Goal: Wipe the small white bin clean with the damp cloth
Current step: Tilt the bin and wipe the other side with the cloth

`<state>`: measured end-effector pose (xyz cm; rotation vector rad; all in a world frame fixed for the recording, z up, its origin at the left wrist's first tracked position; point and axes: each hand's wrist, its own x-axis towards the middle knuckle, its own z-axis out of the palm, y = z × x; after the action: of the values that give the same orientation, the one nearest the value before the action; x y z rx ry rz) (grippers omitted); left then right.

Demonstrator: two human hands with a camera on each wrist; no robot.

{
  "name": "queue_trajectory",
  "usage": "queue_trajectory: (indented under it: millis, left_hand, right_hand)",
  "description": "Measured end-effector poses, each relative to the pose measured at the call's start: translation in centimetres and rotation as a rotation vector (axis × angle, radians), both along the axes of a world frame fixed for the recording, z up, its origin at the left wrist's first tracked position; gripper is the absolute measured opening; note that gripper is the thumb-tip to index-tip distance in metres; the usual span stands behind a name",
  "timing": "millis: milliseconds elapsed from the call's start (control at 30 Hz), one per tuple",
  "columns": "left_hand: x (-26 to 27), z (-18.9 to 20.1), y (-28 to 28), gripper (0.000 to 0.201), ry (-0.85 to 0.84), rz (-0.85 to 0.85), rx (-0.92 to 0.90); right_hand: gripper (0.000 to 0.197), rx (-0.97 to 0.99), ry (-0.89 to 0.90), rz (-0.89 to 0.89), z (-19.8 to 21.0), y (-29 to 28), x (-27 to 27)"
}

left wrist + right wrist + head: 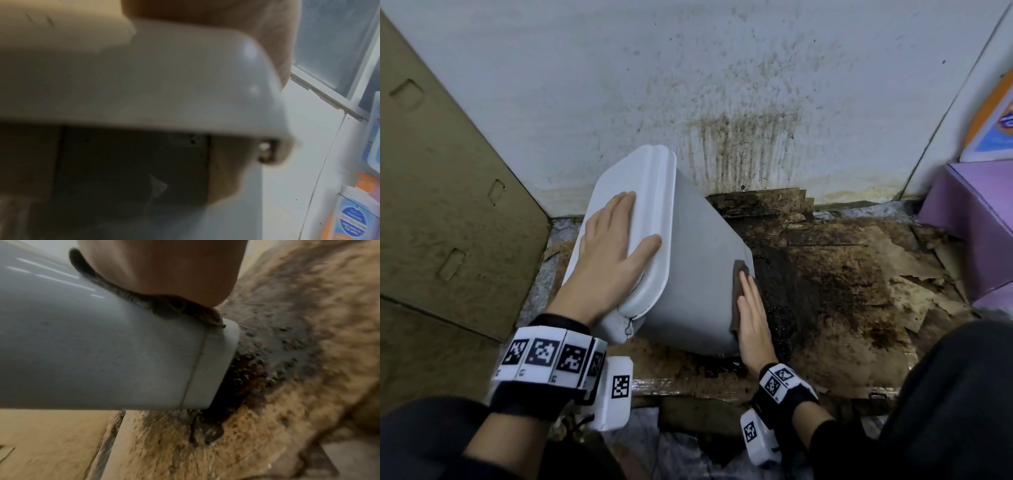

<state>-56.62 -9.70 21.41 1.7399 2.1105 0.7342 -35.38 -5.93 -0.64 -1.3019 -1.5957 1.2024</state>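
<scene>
The small white bin (698, 267) (102, 345) leans tilted to the left, its base on the dirty floor and its closed lid (626, 222) (144, 78) facing up-left. My left hand (616, 243) lies flat on the lid with straight, spread fingers. My right hand (751, 308) presses a dark brown cloth (738, 291) (131, 296) flat against the bin's right side near the base. In the right wrist view the cloth is squeezed between palm and bin wall. The left wrist view shows only the lid's edge up close.
Soaked, stained cardboard (842, 284) with dark wet grime (277, 361) covers the floor under and right of the bin. A splattered white wall (722, 102) stands behind. A brown cardboard sheet (441, 192) leans at left; a purple box (976, 219) sits at right.
</scene>
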Motion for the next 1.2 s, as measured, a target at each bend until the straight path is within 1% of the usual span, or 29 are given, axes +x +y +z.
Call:
queue_trajectory:
  millis: [100,233,333,433,500,567,667,767,833,900,967,1067,1200]
  left_hand:
    - [0.4,0.1,0.1,0.081,0.019,0.000,0.001]
    - [0.1,0.2,0.1,0.081,0.015,0.007,-0.007]
    - [0.1,0.2,0.1,0.082,0.025,0.005,-0.009]
    - [0.3,0.1,0.4,0.090,0.041,-0.007,0.004]
    - [0.3,-0.1,0.5,0.093,0.040,-0.011,0.009]
    - [0.3,-0.1,0.5,0.094,0.042,-0.012,0.014]
    - [0.4,-0.2,0.5,0.091,0.042,-0.013,0.017]
    - [0.4,-0.2,0.3,0.088,0.036,-0.015,0.021]
    - [0.3,-0.1,0.3,0.085,0.020,-0.009,0.025]
    - [0.3,-0.1,0.1,0.082,0.004,-0.001,0.025]
    - [0.4,0.0,0.1,0.082,-0.002,0.002,0.032]
    - [0.6,0.1,0.1,0.082,-0.004,0.001,0.040]
    - [0.7,0.1,0.1,0.084,0.023,-0.003,0.024]
  right_hand:
    - [0.049,-0.032,0.005,-0.034,-0.2,0.1,-0.1]
    - [0.051,-0.053,0.017,-0.062,1.4,-0.2,-1.3]
    - [0.049,-0.012,0.098,-0.045,4.4,-1.0,-3.1]
    - [0.053,0.100,0.162,0.016,8.8,-2.6,-5.3]
    - [0.056,0.179,0.180,0.062,11.2,-3.7,-6.3]
    - [0.055,0.244,0.162,0.090,12.1,-4.5,-6.6]
    - [0.054,0.321,0.108,0.103,11.1,-4.2,-5.8]
    - [0.056,0.358,0.082,0.085,8.4,-3.5,-4.6]
    - [0.055,0.318,0.073,0.018,5.8,-3.2,-3.8]
    - [0.055,0.229,0.059,-0.070,3.2,-3.1,-2.8]
    - [0.054,0.124,0.060,-0.136,1.5,-2.9,-2.0]
    - [0.047,0.010,0.130,-0.181,1.1,-2.5,-1.4]
    - [0.041,-0.040,0.176,-0.238,2.1,-2.5,-1.5]
